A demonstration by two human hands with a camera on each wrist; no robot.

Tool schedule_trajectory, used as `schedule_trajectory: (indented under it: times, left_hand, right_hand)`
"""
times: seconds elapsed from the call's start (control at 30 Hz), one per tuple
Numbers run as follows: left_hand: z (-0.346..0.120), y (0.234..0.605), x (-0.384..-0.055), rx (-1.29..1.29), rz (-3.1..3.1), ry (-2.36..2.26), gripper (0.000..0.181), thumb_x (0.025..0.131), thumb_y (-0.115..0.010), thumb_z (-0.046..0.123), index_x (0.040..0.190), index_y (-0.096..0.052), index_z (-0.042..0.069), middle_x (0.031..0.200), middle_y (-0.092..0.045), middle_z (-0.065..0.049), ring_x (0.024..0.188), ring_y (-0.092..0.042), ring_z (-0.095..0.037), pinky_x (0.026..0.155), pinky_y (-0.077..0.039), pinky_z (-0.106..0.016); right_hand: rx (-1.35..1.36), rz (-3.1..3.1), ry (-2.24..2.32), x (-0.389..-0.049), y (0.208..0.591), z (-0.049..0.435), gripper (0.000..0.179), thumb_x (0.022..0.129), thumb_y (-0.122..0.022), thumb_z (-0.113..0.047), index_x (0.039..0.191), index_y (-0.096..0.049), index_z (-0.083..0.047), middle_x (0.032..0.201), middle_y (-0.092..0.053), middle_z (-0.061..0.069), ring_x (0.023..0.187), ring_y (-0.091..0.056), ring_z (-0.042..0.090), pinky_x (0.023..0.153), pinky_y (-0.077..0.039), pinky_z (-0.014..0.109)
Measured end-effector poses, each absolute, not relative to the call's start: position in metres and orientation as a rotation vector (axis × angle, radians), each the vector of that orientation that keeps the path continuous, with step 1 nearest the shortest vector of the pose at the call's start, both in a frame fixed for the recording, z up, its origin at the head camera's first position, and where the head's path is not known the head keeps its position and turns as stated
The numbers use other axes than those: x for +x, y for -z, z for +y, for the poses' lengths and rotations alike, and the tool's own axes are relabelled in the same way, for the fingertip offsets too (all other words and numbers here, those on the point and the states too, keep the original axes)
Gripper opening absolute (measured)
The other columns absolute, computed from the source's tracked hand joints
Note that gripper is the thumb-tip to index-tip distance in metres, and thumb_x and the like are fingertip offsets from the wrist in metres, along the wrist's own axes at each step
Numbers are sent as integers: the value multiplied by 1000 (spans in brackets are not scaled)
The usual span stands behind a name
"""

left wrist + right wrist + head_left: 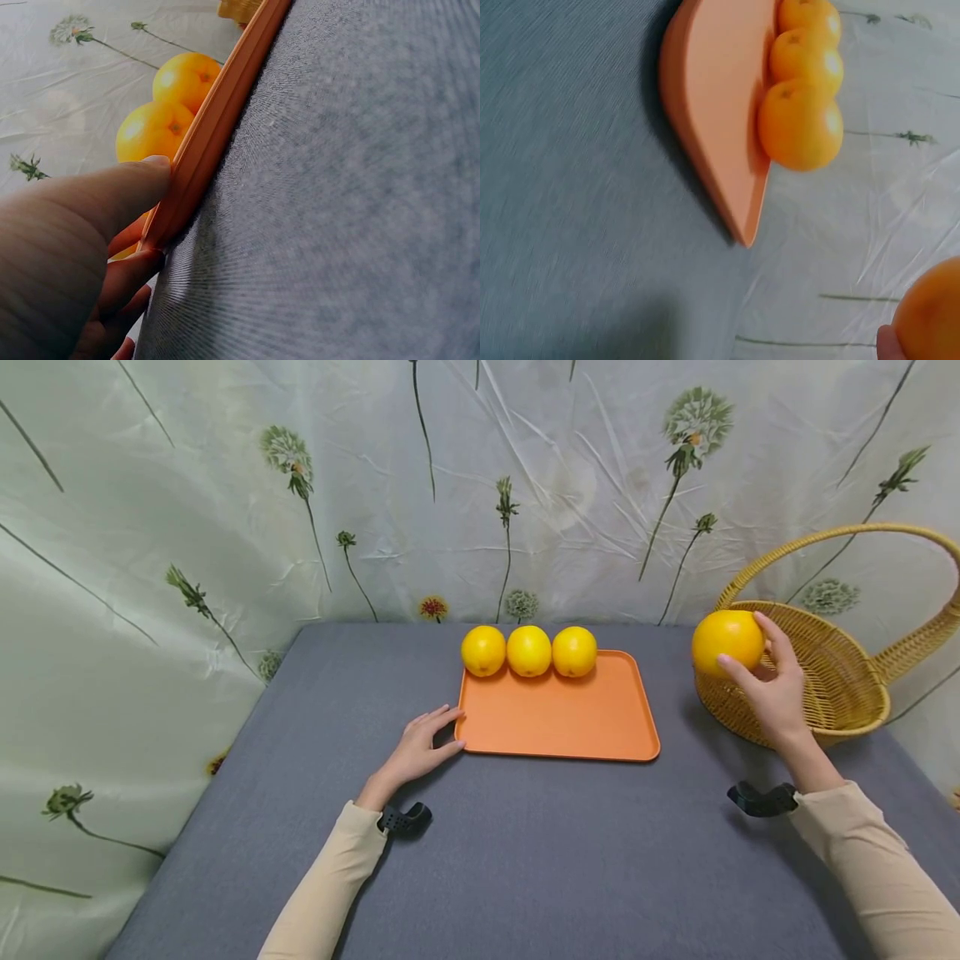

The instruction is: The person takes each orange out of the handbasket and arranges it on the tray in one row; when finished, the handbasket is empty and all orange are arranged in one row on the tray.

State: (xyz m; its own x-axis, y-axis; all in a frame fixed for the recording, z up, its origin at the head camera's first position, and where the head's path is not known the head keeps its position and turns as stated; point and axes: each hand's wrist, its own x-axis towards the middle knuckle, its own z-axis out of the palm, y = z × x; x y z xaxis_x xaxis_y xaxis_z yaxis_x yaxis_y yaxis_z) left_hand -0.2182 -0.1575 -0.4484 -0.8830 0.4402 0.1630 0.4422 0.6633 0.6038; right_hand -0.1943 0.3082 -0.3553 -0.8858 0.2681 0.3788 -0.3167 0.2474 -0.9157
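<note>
In the head view, my right hand grips an orange between thumb and fingers, raised in front of the basket's left rim. Part of that orange shows at the lower right corner of the right wrist view, a fingertip against it. My left hand touches the left edge of an orange-coloured tray near its front corner, fingers fairly straight and thumb apart from them. Along the tray's back edge, three oranges stand in a row: a left one, a middle one and a right one.
A wicker basket with a tall arched handle stands at the table's right back. Grey cloth covers the table. Behind it hangs a pale curtain printed with dandelions. A dark band is on each wrist.
</note>
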Motion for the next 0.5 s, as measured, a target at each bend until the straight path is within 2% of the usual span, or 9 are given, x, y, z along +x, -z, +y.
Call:
schedule_trajectory:
  times: [0.3,0.5]
  left_hand:
    - [-158,449,-219,-761,-2865,1035,54,88,-64,29,136,-50,9,142,-50,-12,139,-36,-31,112,-22,-58]
    - [-157,448,-218,-761,-2870,1032,53,88,-64,29,136,-50,9,142,-50,-12,139,-36,-31,112,-22,-58]
  right_hand:
    - [38,-2189,-1561,-204,360,291,64,87,-62,-7,144,-38,-25,127,-39,-17,83,-55,-5,65,-48,4]
    - [103,-2146,-1731,-213,370,281,65,87,-62,-4,144,-38,-22,117,-41,-14,81,-59,-7,60,-51,8]
